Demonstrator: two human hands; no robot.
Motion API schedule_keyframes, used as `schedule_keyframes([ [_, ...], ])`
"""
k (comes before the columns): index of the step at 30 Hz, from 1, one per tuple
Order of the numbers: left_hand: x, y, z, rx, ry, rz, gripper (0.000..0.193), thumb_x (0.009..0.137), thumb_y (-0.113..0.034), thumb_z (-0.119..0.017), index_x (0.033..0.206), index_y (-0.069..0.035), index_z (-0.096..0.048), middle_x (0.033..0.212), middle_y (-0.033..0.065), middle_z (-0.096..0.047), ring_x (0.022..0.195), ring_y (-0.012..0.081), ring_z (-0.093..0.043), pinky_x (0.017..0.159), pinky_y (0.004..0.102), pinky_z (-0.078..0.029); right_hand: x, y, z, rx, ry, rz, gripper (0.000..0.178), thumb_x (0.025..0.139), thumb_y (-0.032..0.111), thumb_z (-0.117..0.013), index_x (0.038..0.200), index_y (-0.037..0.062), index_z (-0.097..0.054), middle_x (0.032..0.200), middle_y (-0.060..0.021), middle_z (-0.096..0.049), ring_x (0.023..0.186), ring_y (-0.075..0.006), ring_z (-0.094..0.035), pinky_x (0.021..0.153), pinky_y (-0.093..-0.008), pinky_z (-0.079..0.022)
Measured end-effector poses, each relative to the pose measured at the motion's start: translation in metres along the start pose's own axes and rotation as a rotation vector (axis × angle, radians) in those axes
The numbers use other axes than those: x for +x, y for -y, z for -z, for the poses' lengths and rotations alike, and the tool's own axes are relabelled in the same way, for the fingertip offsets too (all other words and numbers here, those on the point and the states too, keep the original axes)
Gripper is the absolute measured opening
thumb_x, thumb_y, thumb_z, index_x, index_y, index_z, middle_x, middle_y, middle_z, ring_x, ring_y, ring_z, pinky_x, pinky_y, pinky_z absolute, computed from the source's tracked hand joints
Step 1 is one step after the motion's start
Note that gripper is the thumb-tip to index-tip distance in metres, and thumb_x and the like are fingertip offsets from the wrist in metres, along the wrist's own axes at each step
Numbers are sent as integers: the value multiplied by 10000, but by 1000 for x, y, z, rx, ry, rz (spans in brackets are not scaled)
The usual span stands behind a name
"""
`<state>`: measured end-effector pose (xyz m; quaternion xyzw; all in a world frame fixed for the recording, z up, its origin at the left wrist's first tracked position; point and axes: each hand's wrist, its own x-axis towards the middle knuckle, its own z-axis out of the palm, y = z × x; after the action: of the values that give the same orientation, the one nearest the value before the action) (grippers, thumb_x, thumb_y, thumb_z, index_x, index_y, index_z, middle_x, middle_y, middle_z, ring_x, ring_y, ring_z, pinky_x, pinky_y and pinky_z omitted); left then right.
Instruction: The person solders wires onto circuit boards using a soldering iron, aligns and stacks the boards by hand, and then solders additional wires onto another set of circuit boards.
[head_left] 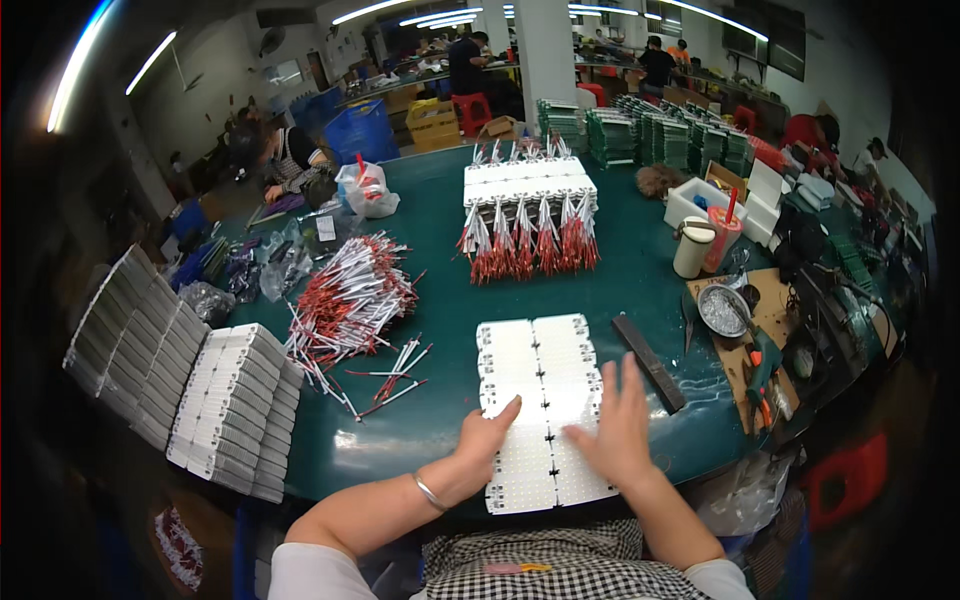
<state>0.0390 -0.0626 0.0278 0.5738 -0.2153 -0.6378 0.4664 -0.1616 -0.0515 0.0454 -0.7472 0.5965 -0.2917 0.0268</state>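
The white, flat, dotted rectangular panel (540,420) lies at the green desk's (450,330) near edge, long axis running away from it. The left hand's (484,442) thumb overlaps its left edge, grip hidden; the right hand's (618,435) fingers spread open at its right edge.

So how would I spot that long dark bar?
Start at the big dark-green table; at its near edge lies a white, dotted rectangular panel. Just right of that, near the right hand, lies the long, narrow bar. Unlike the panel, it is plain and dark.
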Motion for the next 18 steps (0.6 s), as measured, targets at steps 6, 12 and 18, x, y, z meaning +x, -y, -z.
schedule_keyframes([
  [6, 16, 14, 16, 111, -11, -22, 491, 927, -318, -708, 1175, 90, -591, 1111, 187, -678, 922, 251, -692, 753, 390, -577, -20, 18, -20, -125, 341, 272, 803, 885, 635, -540, 1473, 97, -443, 1545, -262, -312, 1445, -487, -210, 1088, -711, -202],
  [12, 36, -40, 59, 1213, 204, 105, 786, 934, -689, -453, 777, 40, -701, 670, 137, -688, 529, 251, -692, 472, 330, -564, -17, 23, -25, -180, 371, 288, 782, 895, 622, -531, 1467, 96, -448, 1546, -262, -305, 1450, -481, -201, 1076, -713, -211],
  [18, 17, -98, 70, 1238, -106, -635, 442, 868, -459, -693, 761, -30, -722, 672, 170, -679, 642, 351, -673, 600, 447, -520, -10, 25, -15, -219, 469, 234, 786, 913, 605, -513, 1482, 71, -414, 1573, -259, -249, 1478, -479, -111, 1081, -751, -131],
])
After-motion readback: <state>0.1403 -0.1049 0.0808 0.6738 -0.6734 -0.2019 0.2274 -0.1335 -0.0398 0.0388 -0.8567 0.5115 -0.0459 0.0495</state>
